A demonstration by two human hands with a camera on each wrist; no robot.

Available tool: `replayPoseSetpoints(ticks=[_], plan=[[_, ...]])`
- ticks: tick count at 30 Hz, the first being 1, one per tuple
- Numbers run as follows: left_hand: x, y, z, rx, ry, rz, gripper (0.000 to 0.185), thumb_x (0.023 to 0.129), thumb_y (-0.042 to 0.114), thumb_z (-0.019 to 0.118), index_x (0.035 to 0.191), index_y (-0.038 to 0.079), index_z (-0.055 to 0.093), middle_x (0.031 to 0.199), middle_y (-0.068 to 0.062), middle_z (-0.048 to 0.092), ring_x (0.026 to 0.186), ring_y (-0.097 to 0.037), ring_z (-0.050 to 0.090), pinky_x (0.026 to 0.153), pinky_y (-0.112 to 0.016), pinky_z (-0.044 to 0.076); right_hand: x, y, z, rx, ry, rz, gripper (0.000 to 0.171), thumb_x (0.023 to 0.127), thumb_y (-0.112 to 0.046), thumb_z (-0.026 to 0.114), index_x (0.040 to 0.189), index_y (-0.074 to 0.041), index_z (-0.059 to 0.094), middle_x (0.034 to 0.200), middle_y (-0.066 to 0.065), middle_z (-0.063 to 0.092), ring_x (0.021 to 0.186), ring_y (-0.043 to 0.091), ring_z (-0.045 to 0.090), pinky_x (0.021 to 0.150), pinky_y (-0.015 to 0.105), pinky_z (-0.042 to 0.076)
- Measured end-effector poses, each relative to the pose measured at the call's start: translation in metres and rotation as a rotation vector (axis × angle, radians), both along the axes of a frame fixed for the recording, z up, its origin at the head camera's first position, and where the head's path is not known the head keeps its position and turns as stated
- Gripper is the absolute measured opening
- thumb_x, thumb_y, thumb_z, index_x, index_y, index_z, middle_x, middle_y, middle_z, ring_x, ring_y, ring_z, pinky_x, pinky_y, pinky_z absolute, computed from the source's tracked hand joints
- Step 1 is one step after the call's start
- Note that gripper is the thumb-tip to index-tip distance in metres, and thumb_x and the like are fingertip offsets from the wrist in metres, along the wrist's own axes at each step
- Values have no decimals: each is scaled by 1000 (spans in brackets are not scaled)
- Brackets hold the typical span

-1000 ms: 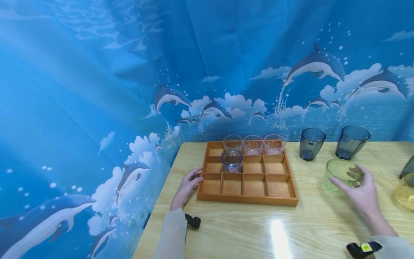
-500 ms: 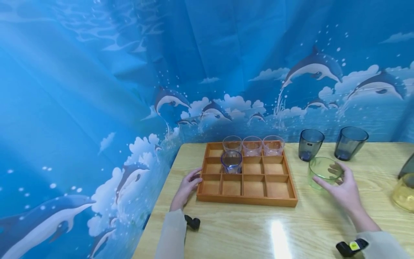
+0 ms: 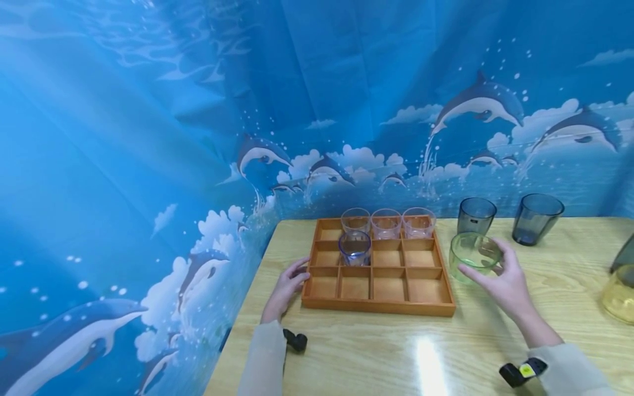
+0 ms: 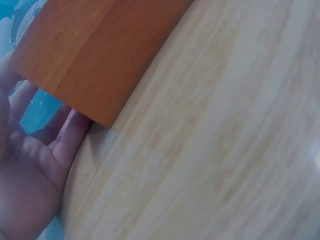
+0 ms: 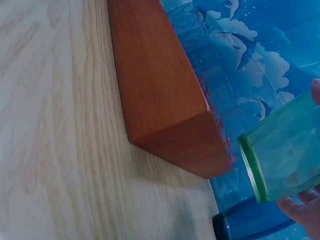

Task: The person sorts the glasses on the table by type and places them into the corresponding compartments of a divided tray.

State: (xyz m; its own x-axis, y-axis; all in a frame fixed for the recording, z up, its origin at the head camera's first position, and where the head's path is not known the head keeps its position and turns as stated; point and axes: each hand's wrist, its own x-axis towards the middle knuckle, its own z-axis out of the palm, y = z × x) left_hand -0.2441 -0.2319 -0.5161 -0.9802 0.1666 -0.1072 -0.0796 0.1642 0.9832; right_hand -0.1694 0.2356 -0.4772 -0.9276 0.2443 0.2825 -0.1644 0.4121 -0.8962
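Note:
A green-tinted glass (image 3: 468, 270) is in my right hand (image 3: 507, 280), thumb on its near side and fingers round the far side. In the right wrist view the green base hangs above the tabletop, close to the right end of the wooden compartment tray (image 3: 376, 304). My left hand (image 3: 287, 289) rests against the tray's left wall; in the left wrist view its fingertips go out of sight behind that wall. Three pale pink clear glasses (image 3: 386, 225) fill the back row's second to fourth compartments. One blue-tinted glass (image 3: 355, 250) stands in the middle row's second compartment.
Two dark blue-grey tumblers (image 3: 537, 220) stand behind the right hand at the back of the table. A yellow glass (image 3: 619, 297) and another dark glass (image 3: 625, 256) are cut off at the right edge. A dolphin-printed blue curtain (image 3: 317, 110) hangs behind the table.
My right hand has carried the green glass leftward, to beside the tray's right edge and in front of the nearer dark tumbler. The left hand and tray have stayed in place.

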Motion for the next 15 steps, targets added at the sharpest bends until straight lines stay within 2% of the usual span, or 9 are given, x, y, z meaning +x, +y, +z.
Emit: replayPoseSetpoints(ticks=[1,2,3,7,8,10,15], plan=[[1,0,1,1,0,0,47,93,15,57,138,10,45,123,-13,51,107,-21,49,86,-38,46,-1,-2,-1,-10,7,-2,86,78,-19,76,146,-11,23,132,21,40,114,28,40,98,46,33],[1,0,1,3,1,0,47,93,15,56,138,10,45,123,-13,51,106,-21,49,85,-38,46,-2,-5,1,-6,3,11,88,78,-21,76,146,-10,21,133,23,38,115,32,39,98,52,32],[-1,0,-1,9,0,2,47,93,15,57,138,10,46,123,-13,51,106,-21,49,85,-38,46,-3,-7,2,-10,6,19,89,78,-22,76,147,-10,20,133,23,37,115,34,38,98,53,31],[-8,-3,-14,30,-8,21,46,92,16,59,137,14,48,124,-13,50,107,-22,49,85,-38,46,-5,-19,5,-26,23,46,89,78,-22,76,147,-11,20,133,21,38,117,33,38,97,53,31],[-9,-3,-18,30,-9,27,46,91,17,59,136,16,49,124,-13,50,108,-22,48,84,-37,46,-5,-22,8,-20,23,64,90,78,-24,76,147,-9,19,133,22,38,117,36,37,94,58,31],[-12,-4,-23,18,-2,36,45,91,19,59,136,18,49,125,-12,50,108,-22,48,84,-37,46,-7,-28,10,-12,27,83,90,78,-24,76,146,-8,19,133,21,37,117,36,37,94,58,31],[-11,-3,-25,-5,14,57,44,91,22,60,134,21,52,124,-11,51,108,-23,49,84,-37,47,-11,-42,14,-3,42,127,90,78,-23,76,145,-3,19,134,22,36,116,38,38,91,60,33]])
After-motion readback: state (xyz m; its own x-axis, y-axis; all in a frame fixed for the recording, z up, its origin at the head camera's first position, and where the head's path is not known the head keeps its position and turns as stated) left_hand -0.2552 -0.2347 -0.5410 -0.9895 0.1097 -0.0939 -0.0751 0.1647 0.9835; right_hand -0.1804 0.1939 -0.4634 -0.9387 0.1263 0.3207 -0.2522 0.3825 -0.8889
